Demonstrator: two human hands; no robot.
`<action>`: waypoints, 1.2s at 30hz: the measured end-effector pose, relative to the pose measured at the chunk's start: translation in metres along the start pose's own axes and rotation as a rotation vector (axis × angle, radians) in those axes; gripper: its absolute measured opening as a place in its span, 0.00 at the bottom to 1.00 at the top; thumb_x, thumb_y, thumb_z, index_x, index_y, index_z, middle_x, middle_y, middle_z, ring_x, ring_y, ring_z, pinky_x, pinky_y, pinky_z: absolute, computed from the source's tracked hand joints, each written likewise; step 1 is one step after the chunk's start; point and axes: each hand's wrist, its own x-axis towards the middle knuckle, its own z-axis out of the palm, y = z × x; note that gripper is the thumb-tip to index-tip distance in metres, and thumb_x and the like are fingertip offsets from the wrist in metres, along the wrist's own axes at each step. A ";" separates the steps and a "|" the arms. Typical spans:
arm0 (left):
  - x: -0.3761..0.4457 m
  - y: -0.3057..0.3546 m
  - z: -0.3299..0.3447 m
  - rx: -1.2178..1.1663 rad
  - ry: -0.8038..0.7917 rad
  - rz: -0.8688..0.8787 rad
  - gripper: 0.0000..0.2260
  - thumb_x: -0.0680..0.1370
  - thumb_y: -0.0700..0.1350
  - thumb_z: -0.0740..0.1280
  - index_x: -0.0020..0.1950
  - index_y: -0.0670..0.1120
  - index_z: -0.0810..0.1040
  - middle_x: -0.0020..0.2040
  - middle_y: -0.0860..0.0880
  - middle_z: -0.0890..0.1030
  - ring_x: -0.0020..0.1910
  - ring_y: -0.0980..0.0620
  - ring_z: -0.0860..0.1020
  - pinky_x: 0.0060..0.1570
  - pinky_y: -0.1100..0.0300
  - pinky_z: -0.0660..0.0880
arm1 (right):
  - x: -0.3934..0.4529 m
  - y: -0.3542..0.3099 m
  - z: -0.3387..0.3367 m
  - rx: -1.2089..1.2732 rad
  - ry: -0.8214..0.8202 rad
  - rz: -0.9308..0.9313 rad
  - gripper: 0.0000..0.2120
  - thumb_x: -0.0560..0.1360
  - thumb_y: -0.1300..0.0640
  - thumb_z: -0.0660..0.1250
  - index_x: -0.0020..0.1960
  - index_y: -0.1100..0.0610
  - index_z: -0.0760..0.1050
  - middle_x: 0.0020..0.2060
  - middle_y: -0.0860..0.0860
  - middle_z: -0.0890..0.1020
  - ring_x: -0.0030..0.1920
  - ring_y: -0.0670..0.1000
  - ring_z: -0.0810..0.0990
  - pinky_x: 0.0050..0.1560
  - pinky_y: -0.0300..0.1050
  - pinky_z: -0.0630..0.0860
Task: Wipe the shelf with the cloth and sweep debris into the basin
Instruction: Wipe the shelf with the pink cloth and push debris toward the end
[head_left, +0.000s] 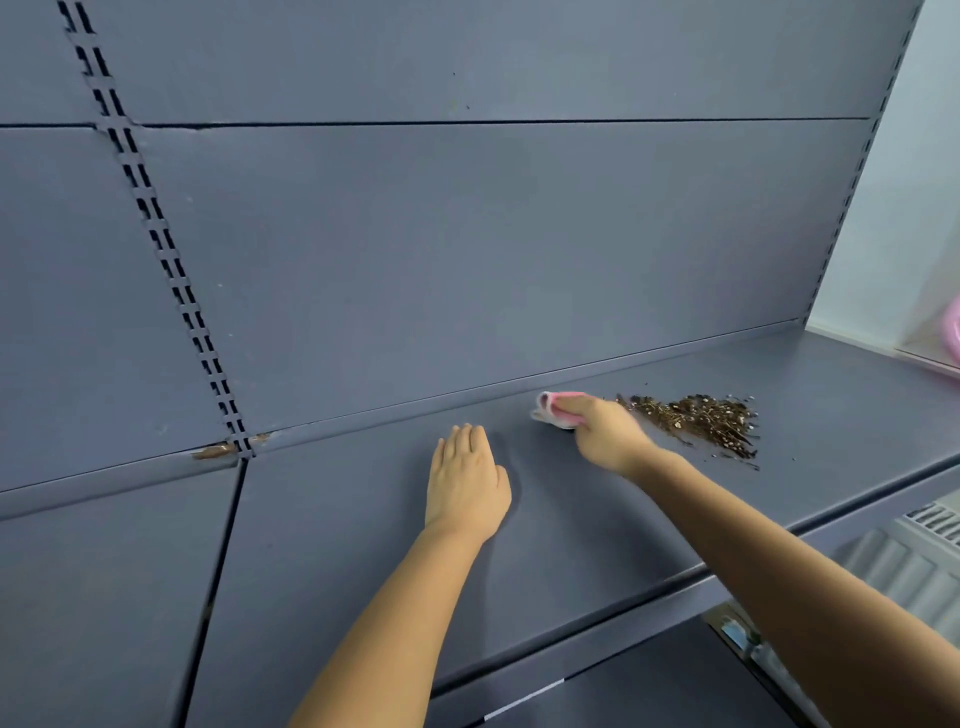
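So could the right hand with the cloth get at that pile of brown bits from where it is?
Probably yes. The right hand holds the pink cloth on the shelf, right at the left edge of the debris pile. Nothing lies between them, and the left hand rests flat well aside.

The shelf (363, 545) is flat slate grey. The cloth (558, 410) is pink with a white edge. The debris (696, 418) is dark brown, flecked with pale specks.

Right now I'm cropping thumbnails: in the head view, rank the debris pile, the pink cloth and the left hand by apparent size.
1. Flat left hand, though it's nearer the camera
2. Brown debris pile
3. Bunched pink cloth, partly hidden by the right hand
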 end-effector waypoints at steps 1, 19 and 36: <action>0.000 0.000 0.000 0.001 0.001 -0.007 0.23 0.81 0.39 0.51 0.76 0.38 0.53 0.78 0.43 0.54 0.79 0.48 0.50 0.77 0.57 0.45 | 0.000 -0.012 0.010 -0.020 -0.017 -0.039 0.22 0.71 0.68 0.52 0.41 0.42 0.74 0.58 0.49 0.80 0.62 0.48 0.76 0.58 0.40 0.72; -0.004 0.002 -0.003 0.026 0.013 -0.037 0.24 0.81 0.39 0.50 0.77 0.39 0.52 0.78 0.44 0.53 0.79 0.49 0.49 0.77 0.57 0.44 | 0.016 0.008 0.007 -0.107 -0.098 -0.139 0.21 0.62 0.76 0.49 0.31 0.49 0.55 0.29 0.44 0.60 0.33 0.47 0.60 0.37 0.31 0.61; -0.005 0.003 -0.001 -0.009 0.034 -0.047 0.26 0.81 0.39 0.50 0.78 0.41 0.48 0.79 0.46 0.52 0.79 0.50 0.49 0.78 0.59 0.45 | 0.014 -0.037 0.052 -0.019 -0.200 -0.253 0.19 0.72 0.70 0.51 0.42 0.53 0.76 0.43 0.50 0.79 0.45 0.52 0.75 0.51 0.51 0.76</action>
